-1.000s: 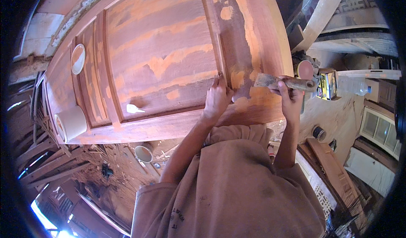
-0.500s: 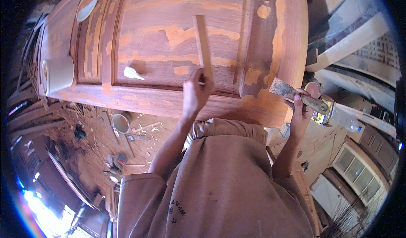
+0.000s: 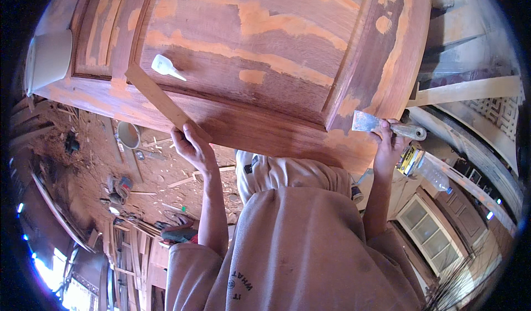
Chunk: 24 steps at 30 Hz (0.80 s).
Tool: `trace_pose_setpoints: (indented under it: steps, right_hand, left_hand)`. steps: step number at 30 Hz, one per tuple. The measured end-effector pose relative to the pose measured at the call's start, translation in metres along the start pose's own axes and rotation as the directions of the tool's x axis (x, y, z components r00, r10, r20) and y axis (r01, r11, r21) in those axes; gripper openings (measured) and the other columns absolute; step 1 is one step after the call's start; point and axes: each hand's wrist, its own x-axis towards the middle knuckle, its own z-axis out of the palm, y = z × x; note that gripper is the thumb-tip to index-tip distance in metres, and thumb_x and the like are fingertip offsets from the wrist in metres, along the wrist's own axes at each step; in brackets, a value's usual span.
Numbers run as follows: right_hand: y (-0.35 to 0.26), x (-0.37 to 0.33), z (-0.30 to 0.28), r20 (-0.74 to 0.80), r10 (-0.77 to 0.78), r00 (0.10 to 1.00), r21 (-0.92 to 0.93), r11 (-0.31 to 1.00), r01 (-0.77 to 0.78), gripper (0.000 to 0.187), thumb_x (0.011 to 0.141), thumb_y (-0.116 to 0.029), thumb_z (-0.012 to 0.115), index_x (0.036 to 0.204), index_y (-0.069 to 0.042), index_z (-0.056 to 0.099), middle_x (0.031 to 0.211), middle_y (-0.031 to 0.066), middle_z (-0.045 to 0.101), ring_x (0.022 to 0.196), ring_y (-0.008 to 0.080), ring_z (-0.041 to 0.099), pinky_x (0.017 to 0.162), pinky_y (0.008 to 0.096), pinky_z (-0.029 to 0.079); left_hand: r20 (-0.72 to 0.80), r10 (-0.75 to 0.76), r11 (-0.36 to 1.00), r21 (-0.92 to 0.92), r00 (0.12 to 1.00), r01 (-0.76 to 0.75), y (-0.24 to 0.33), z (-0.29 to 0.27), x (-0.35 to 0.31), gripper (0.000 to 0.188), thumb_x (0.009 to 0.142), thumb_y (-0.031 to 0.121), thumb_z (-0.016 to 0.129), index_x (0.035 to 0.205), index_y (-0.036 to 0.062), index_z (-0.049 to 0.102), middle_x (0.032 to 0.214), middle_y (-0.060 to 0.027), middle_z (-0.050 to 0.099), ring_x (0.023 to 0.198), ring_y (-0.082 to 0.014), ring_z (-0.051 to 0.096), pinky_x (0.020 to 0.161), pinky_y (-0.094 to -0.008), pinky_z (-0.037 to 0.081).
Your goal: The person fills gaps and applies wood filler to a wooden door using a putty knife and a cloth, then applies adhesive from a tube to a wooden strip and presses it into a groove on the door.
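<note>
So on my feed both hands are busy and well apart. I've got the left hand [image 3: 193, 148] closed on the lower end of a flat wooden strip [image 3: 163, 101], thumb on top, and the strip slants up and left from there. The right hand [image 3: 390, 145] is clamped around the handle of a putty knife [image 3: 365, 121], blade pointing back toward the left hand. I can't tell if strip or blade actually touches anything below.

Under and beyond both hands is a big reddish panelled door [image 3: 287, 70], smeared with orange filler in streaks and blobs. A white squeeze bottle [image 3: 164, 65] lies on it just past the left hand, nozzle angled down to the right, pretty near the strip's far end. Further left of that hand there's a cream tub [image 3: 48, 59] by the door's edge.

Lower down, left of the left hand, I see a bucket [image 3: 128, 135] on the dirt floor [image 3: 152, 192] among wood scraps. Just right of the right hand is a yellow-and-black box [image 3: 408, 160], then a clear plastic bottle [image 3: 434, 176], and farther off, below those, a pale frame with glass panes [image 3: 423, 225].
</note>
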Motion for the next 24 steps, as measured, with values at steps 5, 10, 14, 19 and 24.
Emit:
trace_pose_setpoints:
  steps: [5, 10, 14, 19, 24]
  right_hand:
    - [-0.009, 0.008, 0.008, 0.074, -0.064, 0.995, -0.081, 0.994, 0.070, 0.018, 0.098, -0.014, 0.061, 0.109, -0.001, 0.056, 0.102, 0.0082, 0.060, 0.092, 0.0164, 0.063, 0.070, 0.0319, 0.061]
    - [-0.007, 0.010, 0.011, 0.113, -0.071, 0.991, -0.110, 0.990, 0.083, 0.020, 0.097, -0.015, 0.063, 0.109, 0.000, 0.057, 0.108, 0.0078, 0.056, 0.094, 0.0178, 0.062, 0.068, 0.0323, 0.061]
    - [-0.007, 0.004, 0.018, 0.099, -0.059, 0.993, -0.113, 0.991, 0.070, 0.019, 0.098, -0.013, 0.060, 0.110, 0.001, 0.056, 0.109, 0.0098, 0.056, 0.092, 0.0189, 0.065, 0.067, 0.0325, 0.063]
    - [-0.005, -0.001, 0.024, 0.080, -0.121, 0.989, -0.156, 0.979, 0.132, 0.019, 0.099, -0.012, 0.058, 0.111, 0.003, 0.055, 0.104, 0.0126, 0.059, 0.084, 0.0210, 0.069, 0.065, 0.0341, 0.065]
    - [-0.001, -0.002, 0.018, 0.047, -0.094, 0.994, -0.074, 0.992, 0.097, 0.021, 0.098, -0.013, 0.060, 0.112, 0.002, 0.055, 0.099, 0.0107, 0.061, 0.084, 0.0199, 0.069, 0.066, 0.0336, 0.065]
  left_hand:
    - [-0.048, 0.057, 0.998, 0.014, 0.997, -0.056, -0.001, 0.009, 0.001, 0.025, 0.102, 0.023, 0.051, 0.090, 0.0009, 0.051, 0.073, -0.0003, 0.046, 0.068, -0.0077, 0.041, 0.059, -0.0237, 0.035]
    - [-0.171, 0.166, 0.974, 0.181, 0.971, -0.134, -0.022, 0.012, 0.007, 0.031, 0.100, 0.027, 0.053, 0.092, -0.0031, 0.054, 0.074, -0.0046, 0.049, 0.067, -0.0148, 0.046, 0.061, -0.0315, 0.041]
    - [-0.183, 0.161, 0.976, 0.176, 0.970, -0.128, -0.031, 0.012, 0.003, 0.032, 0.099, 0.028, 0.053, 0.092, -0.0039, 0.054, 0.073, -0.0069, 0.050, 0.066, -0.0182, 0.047, 0.061, -0.0340, 0.042]
    - [-0.195, 0.256, 0.951, 0.229, 0.947, -0.210, -0.029, 0.015, 0.006, 0.037, 0.102, 0.037, 0.052, 0.091, 0.0015, 0.051, 0.066, -0.0007, 0.045, 0.057, -0.0096, 0.042, 0.049, -0.0267, 0.035]
    - [-0.011, 0.139, 0.983, 0.119, 0.990, -0.137, 0.005, 0.015, -0.001, 0.030, 0.100, 0.027, 0.052, 0.087, 0.0004, 0.052, 0.070, -0.0034, 0.046, 0.061, -0.0116, 0.044, 0.054, -0.0283, 0.037]
